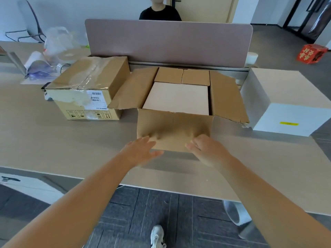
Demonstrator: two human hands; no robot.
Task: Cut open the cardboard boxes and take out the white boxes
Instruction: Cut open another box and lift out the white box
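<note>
An opened cardboard box [174, 126] stands in the middle of the table with all its flaps spread outward. Inside it lies a white box [176, 98], top face showing. My left hand [141, 151] and my right hand [206, 149] reach at the near flap with fingers spread and relaxed, at or just over its lower corners; neither grips anything. A second cardboard box [87, 85], taped over its top, sits to the left. Another white box [286, 101] with a yellow label stands on the table at the right.
A pinkish desk divider [168, 42] rises behind the boxes, a person in black seated beyond it. Plastic bags and wrapped items [53, 56] lie at the back left. A red box [311, 53] sits on the floor at far right. The table edge [125, 184] runs below my forearms.
</note>
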